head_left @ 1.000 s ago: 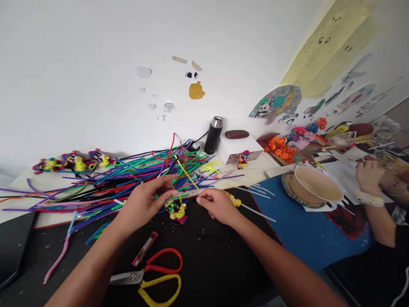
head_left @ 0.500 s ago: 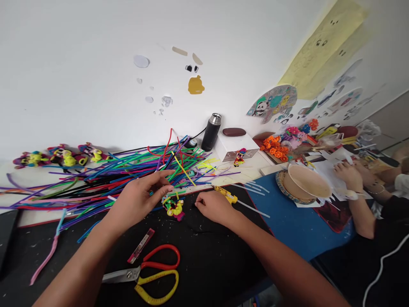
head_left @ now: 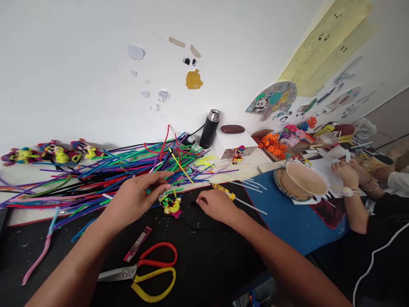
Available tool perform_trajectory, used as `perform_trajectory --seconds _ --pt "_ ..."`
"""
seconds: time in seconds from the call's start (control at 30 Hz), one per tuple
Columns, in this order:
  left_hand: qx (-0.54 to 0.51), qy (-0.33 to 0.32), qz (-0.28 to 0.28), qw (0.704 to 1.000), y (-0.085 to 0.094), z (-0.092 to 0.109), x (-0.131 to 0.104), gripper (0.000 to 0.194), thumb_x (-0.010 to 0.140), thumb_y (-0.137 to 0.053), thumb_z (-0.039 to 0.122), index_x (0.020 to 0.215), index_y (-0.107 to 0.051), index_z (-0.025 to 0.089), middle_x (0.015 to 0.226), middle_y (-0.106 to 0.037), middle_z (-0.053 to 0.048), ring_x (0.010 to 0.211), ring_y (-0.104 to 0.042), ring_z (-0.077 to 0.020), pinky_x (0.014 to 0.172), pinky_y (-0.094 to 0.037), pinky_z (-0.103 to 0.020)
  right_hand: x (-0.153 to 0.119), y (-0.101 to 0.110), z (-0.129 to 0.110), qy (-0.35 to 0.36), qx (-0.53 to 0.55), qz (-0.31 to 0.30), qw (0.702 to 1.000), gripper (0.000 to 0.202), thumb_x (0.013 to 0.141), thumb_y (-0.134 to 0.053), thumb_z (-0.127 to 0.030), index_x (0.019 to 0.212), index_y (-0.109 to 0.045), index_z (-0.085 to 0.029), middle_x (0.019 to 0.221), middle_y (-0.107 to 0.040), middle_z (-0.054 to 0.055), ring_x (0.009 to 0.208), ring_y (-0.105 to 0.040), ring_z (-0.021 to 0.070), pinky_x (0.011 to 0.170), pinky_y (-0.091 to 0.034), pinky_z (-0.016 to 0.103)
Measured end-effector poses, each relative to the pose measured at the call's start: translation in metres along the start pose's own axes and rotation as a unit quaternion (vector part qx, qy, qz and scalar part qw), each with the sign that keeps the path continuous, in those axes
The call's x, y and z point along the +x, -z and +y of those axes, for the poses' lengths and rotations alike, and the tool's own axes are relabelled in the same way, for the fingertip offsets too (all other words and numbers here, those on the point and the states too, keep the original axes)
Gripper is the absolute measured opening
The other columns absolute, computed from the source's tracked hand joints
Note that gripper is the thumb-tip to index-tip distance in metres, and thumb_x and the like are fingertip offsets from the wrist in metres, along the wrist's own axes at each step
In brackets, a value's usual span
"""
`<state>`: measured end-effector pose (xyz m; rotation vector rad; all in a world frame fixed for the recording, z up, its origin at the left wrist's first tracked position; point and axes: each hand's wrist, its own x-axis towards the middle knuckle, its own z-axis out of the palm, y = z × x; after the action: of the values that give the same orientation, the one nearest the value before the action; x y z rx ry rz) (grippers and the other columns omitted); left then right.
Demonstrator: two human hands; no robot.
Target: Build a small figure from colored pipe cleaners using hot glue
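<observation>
A small pipe-cleaner doll (head_left: 172, 207) in yellow, green and magenta is on the black mat (head_left: 204, 260) between my hands. My left hand (head_left: 139, 194) is at its upper left, index finger stretched out and thumb apart from it. The thumb side comes right up to the doll; whether it touches cannot be made out. My right hand (head_left: 217, 205) rests to the right of the doll, fingers curled in, and what they hold, if anything, is hidden. Just behind it lies a yellow glue gun (head_left: 225, 192) with a clear glue stick in its back end.
Pipe cleaners (head_left: 128, 175) are heaped along the wall. Scissors (head_left: 137, 270) and a slim pink-edged packet (head_left: 138, 244) lie in front. Finished dolls (head_left: 60, 152), a black flask (head_left: 210, 128) and a white box (head_left: 234, 143) stand behind. At right are a bowl (head_left: 305, 179) and another person's hands (head_left: 347, 175).
The whole scene has shifted slightly left and up in view. Both hands keep nearly the same pose around the doll.
</observation>
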<state>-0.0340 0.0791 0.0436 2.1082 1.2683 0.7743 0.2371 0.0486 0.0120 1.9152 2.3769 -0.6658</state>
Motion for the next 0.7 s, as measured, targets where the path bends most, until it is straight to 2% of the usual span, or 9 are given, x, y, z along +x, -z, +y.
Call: perform_trajectory --seconds 0.2,0.37,0.53,0.63,0.7 --pt "0.006 0.000 -0.005 1.000 -0.001 0.000 0.000 0.049 0.099 -0.055 0.062 0.122 -0.077 0.025 0.114 -0.084 -0.007 0.094 -0.079 -0.0271 0.082 -0.056 -0.032 -0.003 0.001 0.007 -0.005 0.002 0.019 1.000 0.025 0.101 -0.061 -0.029 0.108 -0.083 -0.023 0.102 -0.083 0.008 0.095 -0.075 0.0252 0.078 -0.046 0.031" --pt "0.015 -0.002 0.000 1.000 0.000 0.003 0.001 0.052 0.098 -0.054 0.064 0.119 -0.079 0.024 0.118 -0.083 -0.008 0.096 -0.079 -0.0284 0.083 -0.057 -0.033 -0.005 0.002 0.010 0.006 0.063 0.077 0.995 0.018 0.100 -0.063 -0.027 0.102 -0.081 -0.024 0.086 -0.080 0.003 0.079 -0.069 0.0202 0.070 -0.040 0.029" --pt "0.020 0.000 0.003 1.000 0.001 0.002 0.001 0.051 0.098 -0.054 0.064 0.117 -0.080 0.025 0.115 -0.083 -0.008 0.096 -0.079 -0.0280 0.083 -0.058 -0.032 -0.003 -0.002 0.008 0.026 0.102 0.083 0.991 0.013 0.096 -0.067 -0.023 0.098 -0.080 -0.023 0.078 -0.075 0.002 0.068 -0.063 0.0173 0.064 -0.034 0.028" --pt "0.028 0.015 0.039 0.999 0.009 -0.003 0.001 0.048 0.096 -0.057 0.062 0.117 -0.080 0.025 0.113 -0.084 -0.006 0.096 -0.078 -0.0273 0.084 -0.058 -0.031 -0.004 -0.008 0.004 0.032 0.183 0.125 0.975 0.014 0.097 -0.065 -0.025 0.096 -0.078 -0.021 0.068 -0.068 -0.001 0.062 -0.057 0.0154 0.062 -0.034 0.027" --pt "0.049 0.039 0.069 0.996 0.018 -0.008 0.001 0.047 0.094 -0.058 0.062 0.116 -0.080 0.026 0.105 -0.085 -0.004 0.091 -0.078 -0.0269 0.081 -0.057 -0.030 -0.008 -0.016 -0.003 0.034 0.274 0.139 0.951 0.017 0.098 -0.064 -0.030 0.095 -0.076 -0.020 0.063 -0.061 -0.003 0.058 -0.052 0.0142 0.059 -0.034 0.026"
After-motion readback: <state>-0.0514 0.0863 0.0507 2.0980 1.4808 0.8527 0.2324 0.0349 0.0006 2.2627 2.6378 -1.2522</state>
